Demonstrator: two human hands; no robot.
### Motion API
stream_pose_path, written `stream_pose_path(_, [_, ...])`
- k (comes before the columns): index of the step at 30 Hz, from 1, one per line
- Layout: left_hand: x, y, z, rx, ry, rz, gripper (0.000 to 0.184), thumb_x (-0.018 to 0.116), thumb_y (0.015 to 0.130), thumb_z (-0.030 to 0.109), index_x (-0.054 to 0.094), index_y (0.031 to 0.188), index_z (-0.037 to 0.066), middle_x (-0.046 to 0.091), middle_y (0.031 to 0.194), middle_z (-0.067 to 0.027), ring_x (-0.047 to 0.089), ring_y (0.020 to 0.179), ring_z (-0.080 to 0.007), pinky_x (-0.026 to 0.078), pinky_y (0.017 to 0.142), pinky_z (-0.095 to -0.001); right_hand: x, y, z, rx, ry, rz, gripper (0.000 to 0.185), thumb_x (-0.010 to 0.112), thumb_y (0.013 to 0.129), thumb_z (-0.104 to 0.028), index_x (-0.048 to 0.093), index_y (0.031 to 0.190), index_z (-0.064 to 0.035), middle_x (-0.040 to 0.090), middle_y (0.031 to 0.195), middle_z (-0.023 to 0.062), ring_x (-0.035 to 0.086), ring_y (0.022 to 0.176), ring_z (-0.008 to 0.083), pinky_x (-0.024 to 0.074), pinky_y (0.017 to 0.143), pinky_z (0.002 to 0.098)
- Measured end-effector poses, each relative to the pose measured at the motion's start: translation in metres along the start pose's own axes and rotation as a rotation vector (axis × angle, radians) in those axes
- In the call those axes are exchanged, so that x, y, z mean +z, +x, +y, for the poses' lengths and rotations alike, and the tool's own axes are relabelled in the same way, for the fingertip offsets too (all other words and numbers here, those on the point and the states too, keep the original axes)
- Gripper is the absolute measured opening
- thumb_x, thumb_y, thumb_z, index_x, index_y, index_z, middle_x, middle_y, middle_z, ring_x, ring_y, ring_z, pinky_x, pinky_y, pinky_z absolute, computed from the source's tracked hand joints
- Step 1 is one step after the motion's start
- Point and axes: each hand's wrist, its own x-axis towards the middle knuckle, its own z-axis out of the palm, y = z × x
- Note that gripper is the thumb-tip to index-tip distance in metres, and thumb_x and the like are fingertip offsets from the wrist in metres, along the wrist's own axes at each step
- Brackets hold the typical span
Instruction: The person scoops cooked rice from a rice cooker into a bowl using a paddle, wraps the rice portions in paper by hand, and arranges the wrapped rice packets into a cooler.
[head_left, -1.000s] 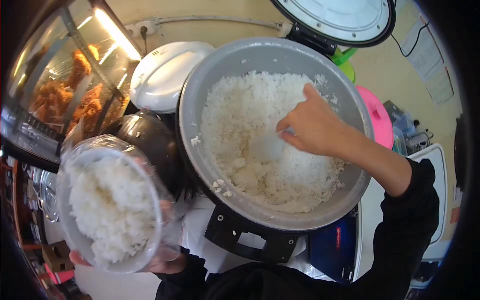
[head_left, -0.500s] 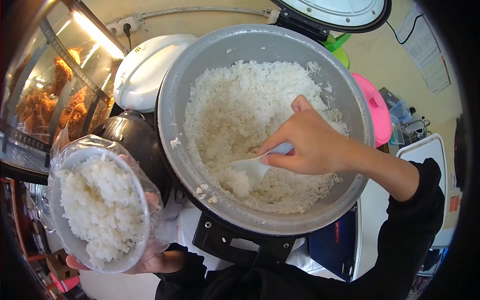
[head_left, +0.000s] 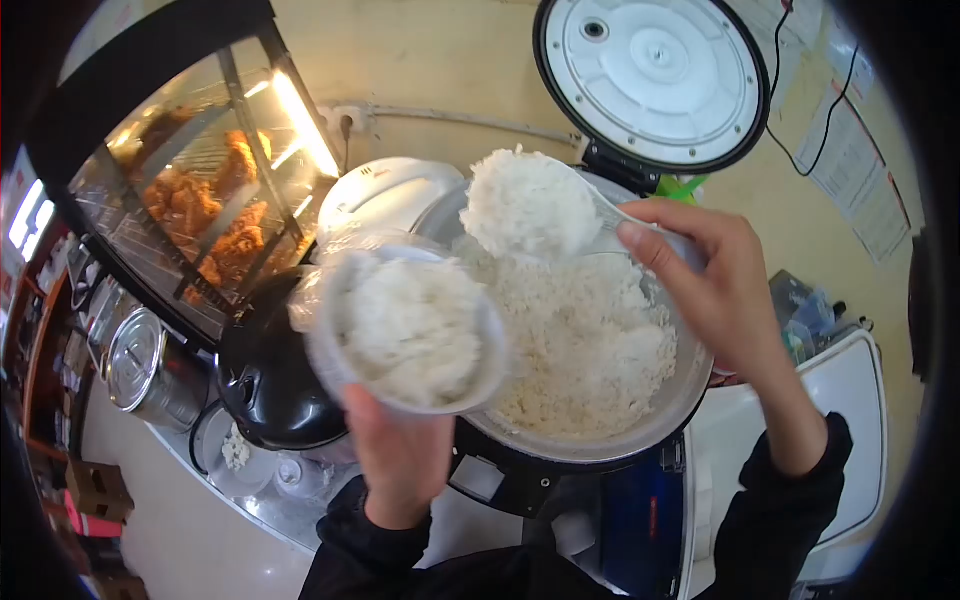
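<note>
My left hand [head_left: 402, 450] is closed round the lower side of a white bowl [head_left: 490, 355] filled with cooked rice [head_left: 412, 325]; clear plastic wrap [head_left: 305, 300] clings to its left side. In my right hand [head_left: 705, 275] is the handle of a pale rice paddle [head_left: 605, 232], its blade heaped with white rice [head_left: 530, 205]. The loaded paddle is above the large rice cooker pot [head_left: 690, 385], just to the right of the bowl and apart from it. More rice [head_left: 590, 350] lies in the pot. The bowl is blurred by motion and covers the pot's left edge.
The cooker's round lid [head_left: 655, 60] stands open behind the pot. At left, a lit glass cabinet [head_left: 130, 200] holds fried chicken. A black cooker [head_left: 280, 370], a white lid [head_left: 385, 195] and a metal canister [head_left: 135, 360] stand nearby. A white cooler [head_left: 840, 430] is at right.
My right hand has lifted the paddle out of the pot with a heap of rice on it. My left hand has brought the bowl rightward and up, over the pot's edge. The camera view has shifted.
</note>
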Motion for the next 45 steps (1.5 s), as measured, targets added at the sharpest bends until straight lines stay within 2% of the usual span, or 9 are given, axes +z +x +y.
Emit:
stream_pose_path(3, [0.023, -0.008, -0.007, -0.093, 0.023, -0.077, 0.071, 0.044, 0.090, 0.053, 0.018, 0.145, 0.016, 0.022, 0.149, -0.0073, 0.024, 0.136, -0.0268, 0.020, 0.112, -0.0456, 0.010, -0.030, -0.019, -0.529, -0.771, 0.170, 0.039, 0.059, 0.075, -0.011, 0.065, 0.113, -0.0101, 0.050, 0.067, -0.0004, 0.047, 0.057, 0.0094, 0.0352, 0.053, 0.0229])
stream_pose_path(6, [0.036, -0.016, -0.010, -0.148, -0.030, -0.030, 0.070, 0.041, 0.091, 0.053, 0.019, 0.144, 0.013, 0.027, 0.146, -0.0070, 0.027, 0.134, -0.0230, 0.023, 0.111, -0.0419, 0.027, -0.062, -0.028, -0.700, -1.091, 0.254, 0.053, 0.055, 0.070, -0.010, 0.059, 0.123, -0.0104, 0.031, 0.063, -0.0017, 0.035, 0.051, 0.0077, 0.0270, 0.048, 0.0224])
stream_pose_path(15, [0.038, -0.020, -0.011, -0.194, 0.034, -0.030, 0.071, 0.036, 0.090, 0.059, 0.023, 0.142, 0.012, 0.034, 0.142, -0.0054, 0.032, 0.131, -0.0216, 0.026, 0.109, -0.0409, 0.002, -0.100, -0.033, -0.765, -1.049, 0.014, 0.056, 0.054, 0.067, -0.010, 0.058, 0.123, -0.0067, 0.025, 0.061, -0.0031, 0.033, 0.050, 0.0058, 0.0262, 0.048, 0.0196])
stream_pose_path(22, [0.050, -0.012, 0.000, -0.435, -0.256, -0.073, 0.075, 0.035, 0.089, 0.062, 0.023, 0.141, 0.010, 0.034, 0.141, -0.0077, 0.033, 0.131, -0.0222, 0.029, 0.108, -0.0423, -0.035, -0.079, -0.041, -0.731, -1.132, 0.244, 0.054, 0.054, 0.065, -0.012, 0.063, 0.119, -0.0115, 0.030, 0.063, -0.0046, 0.036, 0.052, 0.0059, 0.0263, 0.048, 0.0215])
stream_pose_path(28, [0.045, -0.016, 0.004, -0.544, -0.298, -0.058, 0.072, 0.038, 0.090, 0.060, 0.023, 0.141, 0.011, 0.034, 0.141, -0.0091, 0.034, 0.130, -0.0223, 0.029, 0.108, -0.0421, -0.008, -0.098, -0.040, -0.951, -1.431, 0.144, 0.047, 0.055, 0.075, -0.012, 0.061, 0.121, -0.0134, 0.031, 0.065, -0.0047, 0.037, 0.056, 0.0060, 0.0265, 0.052, 0.0211])
stream_pose_path(31, [0.042, -0.018, -0.001, -0.565, -0.282, -0.041, 0.073, 0.041, 0.089, 0.059, 0.023, 0.141, 0.011, 0.034, 0.141, -0.0093, 0.035, 0.130, -0.0224, 0.030, 0.108, -0.0413, -0.014, -0.096, -0.043, -0.918, -1.397, 0.005, 0.043, 0.052, 0.079, -0.008, 0.062, 0.120, -0.0148, 0.038, 0.066, -0.0045, 0.040, 0.057, 0.0063, 0.0286, 0.053, 0.0213])
stream_pose_path(34, [0.045, -0.017, -0.003, -0.508, -0.316, -0.070, 0.077, 0.042, 0.087, 0.061, 0.021, 0.141, 0.010, 0.034, 0.141, -0.0090, 0.035, 0.130, -0.0229, 0.030, 0.108, -0.0412, -0.029, -0.078, -0.034, -0.751, -1.016, 0.128, 0.038, 0.050, 0.082, -0.003, 0.062, 0.118, -0.0097, 0.049, 0.070, -0.0018, 0.046, 0.060, 0.0102, 0.0355, 0.056, 0.0240])
stream_pose_path(38, [0.045, -0.016, 0.002, -0.409, -0.241, -0.088, 0.081, 0.035, 0.085, 0.068, 0.022, 0.142, 0.012, 0.033, 0.142, -0.0080, 0.034, 0.131, -0.0236, 0.029, 0.108, -0.0433, -0.043, -0.071, -0.049, -0.192, -0.275, 0.149, 0.034, 0.053, 0.086, -0.003, 0.056, 0.121, -0.0025, 0.054, 0.077, 0.0109, 0.052, 0.063, 0.0216, 0.0416, 0.061, 0.0297])
stream_pose_path(45, [0.024, -0.023, -0.004, -0.294, -0.242, -0.126, 0.093, 0.061, 0.078, 0.059, 0.015, 0.142, 0.008, 0.033, 0.140, -0.0102, 0.033, 0.130, -0.0220, 0.031, 0.107, -0.0404, 0.005, -0.097, -0.036, -0.252, -0.062, -0.167, 0.040, 0.059, 0.084, -0.006, 0.059, 0.123, -0.0165, 0.040, 0.063, 0.0091, 0.042, 0.052, 0.0182, 0.0365, 0.049, 0.0296])
